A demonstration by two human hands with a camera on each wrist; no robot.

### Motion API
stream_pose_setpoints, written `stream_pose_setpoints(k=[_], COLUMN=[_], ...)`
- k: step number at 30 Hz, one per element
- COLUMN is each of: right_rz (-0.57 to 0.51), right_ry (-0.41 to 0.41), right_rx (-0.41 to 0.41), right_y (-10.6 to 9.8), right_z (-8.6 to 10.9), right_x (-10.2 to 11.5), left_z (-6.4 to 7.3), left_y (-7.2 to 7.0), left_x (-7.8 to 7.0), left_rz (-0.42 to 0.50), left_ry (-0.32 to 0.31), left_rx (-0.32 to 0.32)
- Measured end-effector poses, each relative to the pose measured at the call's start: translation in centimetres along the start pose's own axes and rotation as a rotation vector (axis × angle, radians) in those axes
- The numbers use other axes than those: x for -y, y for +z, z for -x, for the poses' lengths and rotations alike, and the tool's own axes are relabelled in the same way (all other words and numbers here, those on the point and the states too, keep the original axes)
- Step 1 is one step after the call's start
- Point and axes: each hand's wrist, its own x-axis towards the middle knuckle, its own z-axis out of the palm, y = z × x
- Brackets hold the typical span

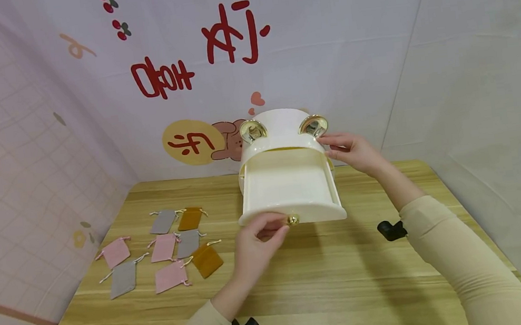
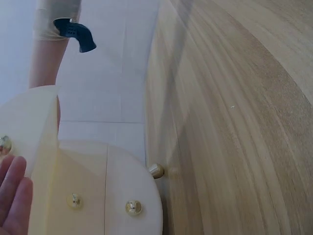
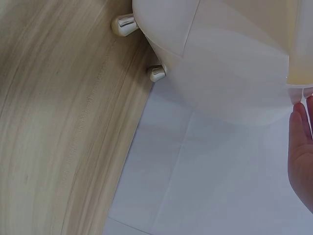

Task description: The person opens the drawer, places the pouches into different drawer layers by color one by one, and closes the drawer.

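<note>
A cream rounded storage box (image 1: 280, 126) with two gold ring-shaped ears (image 1: 253, 130) stands at the back of the table. Its top drawer (image 1: 287, 183) is pulled well out, and the inside shows bare. My left hand (image 1: 256, 245) pinches the small gold knob (image 1: 293, 219) on the drawer front between thumb and fingers. Against the right side of the box, just below the ear, the fingertips of my right hand (image 1: 357, 153) rest with the fingers fairly straight. Lower down, the left wrist view shows more gold knobs (image 2: 133, 207) on the box front.
Several small drawstring pouches lie spread on the left of the wooden table (image 1: 303, 295): pink (image 1: 170, 276), grey (image 1: 123, 278) and mustard (image 1: 207, 260). Short gold feet (image 3: 125, 24) carry the box. A patterned cloth (image 1: 327, 70) hangs close behind it.
</note>
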Motion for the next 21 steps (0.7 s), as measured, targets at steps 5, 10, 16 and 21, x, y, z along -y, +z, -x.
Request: stream_pose_setpoints(k=[5, 10, 16, 21], right_rz=[-0.01, -0.009, -0.008, -0.014], right_ry=[-0.001, 0.009, 0.011, 0.011], right_rx=[-0.003, 0.002, 0.002, 0.001], right_y=[0.0, 0.0, 0.0, 0.1], right_z=[-0.1, -0.1, -0.1, 0.0], right_x=[-0.1, 0.0, 0.1, -0.1], left_z=[0.0, 0.1, 0.2, 0.2], left_y=[-1.6, -3.4, -5.7, -7.4], left_x=[1.4, 3.1, 4.2, 4.9], left_rz=[-0.007, -0.029, -0.071, -0.099], left_ry=[-0.064, -0.114, -0.176, -0.204], left_rx=[0.048, 0.112, 0.186, 0.25])
